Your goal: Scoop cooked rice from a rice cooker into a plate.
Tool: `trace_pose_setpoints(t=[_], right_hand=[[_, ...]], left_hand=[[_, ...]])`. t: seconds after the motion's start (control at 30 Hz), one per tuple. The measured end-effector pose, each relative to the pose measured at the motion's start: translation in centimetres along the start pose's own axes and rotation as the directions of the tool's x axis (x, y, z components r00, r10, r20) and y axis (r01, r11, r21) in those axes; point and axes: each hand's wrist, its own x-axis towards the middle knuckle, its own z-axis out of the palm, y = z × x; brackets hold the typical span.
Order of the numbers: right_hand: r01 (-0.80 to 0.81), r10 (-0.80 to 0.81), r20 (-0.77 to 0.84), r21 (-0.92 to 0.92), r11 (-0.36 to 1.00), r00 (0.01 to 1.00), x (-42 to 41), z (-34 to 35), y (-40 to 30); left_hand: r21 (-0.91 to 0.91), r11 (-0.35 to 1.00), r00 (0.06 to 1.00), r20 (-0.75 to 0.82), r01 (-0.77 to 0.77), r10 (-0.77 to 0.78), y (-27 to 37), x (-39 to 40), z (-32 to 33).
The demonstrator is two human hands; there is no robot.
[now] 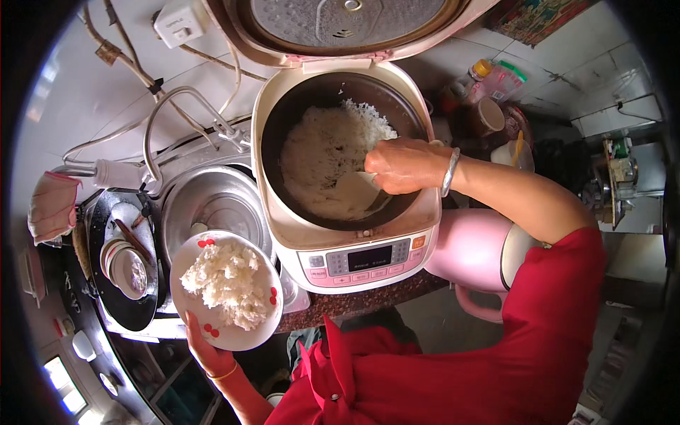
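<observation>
My left hand (210, 348) holds a white plate with red dots (183, 313) by its lower rim, tilted a little beside the rice cooker. A heap of cooked white rice (228, 281) lies on the plate. My right hand (401, 166) reaches over the open rice cooker (287, 234) and grips a pale rice paddle (357, 190), whose broad end rests at the rice (324, 149) inside the dark inner pot (276, 111). Some rice at the pot's far side is loosened. The cooker's lid (345, 26) stands raised at the top.
Left of the cooker a metal basin (212, 183) sits in the sink under a curved faucet (154, 122). A black wok (127, 313) with stacked bowls (125, 268) is farther left. A pink kettle (467, 249) stands right of the cooker; jars and a bottle (481, 69) are behind it.
</observation>
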Motion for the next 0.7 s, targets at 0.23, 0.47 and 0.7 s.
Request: trace_pose_setpoints(t=[0.23,0.47,0.7], right_hand=[[-0.082,0.1,-0.146,0.12,0.989,0.984,1.0,0.5,-2.1],[-0.028,0.04,-0.224,0.058,0.998,0.974,0.9,-2.8,-3.9],[-0.014,0.022,-0.241,0.038,0.999,0.97,2.6,-0.6,-3.1]], left_hand=[[-0.073,0.997,0.998,-0.053,0.033,-0.037,0.1,-0.4,2.4],[-0.004,0.998,0.998,-0.005,-0.062,0.062,0.4,-0.8,1.9],[0.084,0.992,0.996,-0.009,-0.091,0.092,0.1,-0.6,1.4]])
